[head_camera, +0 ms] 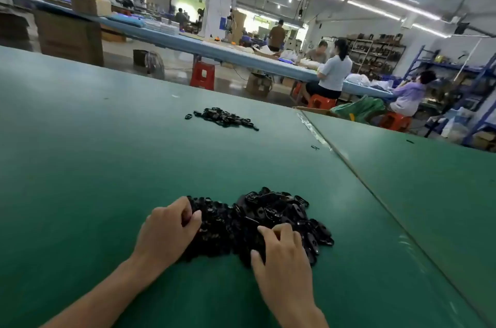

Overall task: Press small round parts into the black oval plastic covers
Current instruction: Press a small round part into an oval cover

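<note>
Where covers [271, 211] meet table [102, 166], left hand [167, 232] seemingly pinches.

We see our left hand [167, 233] and right hand [284, 260], both bare, and our two forearms, uncovered as far as the view reaches.

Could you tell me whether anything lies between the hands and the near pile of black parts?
Nothing visible does. The left hand and the right hand both touch the near pile on the green table.
</note>
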The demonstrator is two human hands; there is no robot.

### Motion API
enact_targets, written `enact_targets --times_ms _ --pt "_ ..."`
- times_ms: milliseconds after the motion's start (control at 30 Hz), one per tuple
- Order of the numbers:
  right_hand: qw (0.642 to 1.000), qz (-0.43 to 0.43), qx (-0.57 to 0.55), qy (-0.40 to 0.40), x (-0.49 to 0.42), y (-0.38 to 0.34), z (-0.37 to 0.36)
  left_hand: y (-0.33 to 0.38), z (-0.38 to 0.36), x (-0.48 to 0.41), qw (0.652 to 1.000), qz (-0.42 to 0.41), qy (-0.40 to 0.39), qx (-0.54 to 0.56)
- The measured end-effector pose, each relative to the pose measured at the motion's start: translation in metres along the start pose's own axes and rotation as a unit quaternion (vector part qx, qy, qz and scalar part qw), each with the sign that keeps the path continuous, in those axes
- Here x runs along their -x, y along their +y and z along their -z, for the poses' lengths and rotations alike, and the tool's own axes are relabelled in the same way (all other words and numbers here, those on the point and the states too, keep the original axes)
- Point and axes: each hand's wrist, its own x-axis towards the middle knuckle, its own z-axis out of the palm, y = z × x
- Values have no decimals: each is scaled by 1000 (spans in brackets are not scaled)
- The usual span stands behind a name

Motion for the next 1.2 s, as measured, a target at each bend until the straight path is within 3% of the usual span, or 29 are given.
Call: enact_targets --times_ms 100,300,367,433,567,667,1033,1100,1200 --pt "1000 20 19 9 -4 4 -6 1 1 -3 1000 5 0 31" --pt "982 81 37 166 1 14 -18 7 0 4 996 -76 -30 27" --pt "968 82 1 236 -3 13 -17 9 0 5 995 -91 -30 36" --pt "954 77 -105 270 -10 2 -13 11 0 7 992 -108 -26 58" --pt "904 15 -396 161 -27 -37 -18 14 6 7 984 -100 -36 143" --pt "863 -12 -495 100 -34 -53 -33 11 9 2 981 -49 -17 186" --pt "852 -31 -511 105 -37 -45 -44 12 8 -3 944 32 -133 299" --pt "866 -17 -486 116 -36 -44 -42 11 6 -4 944 45 -133 298" --pt "916 38 -365 159 -34 -43 -41 8 5 -7 947 63 -95 302"
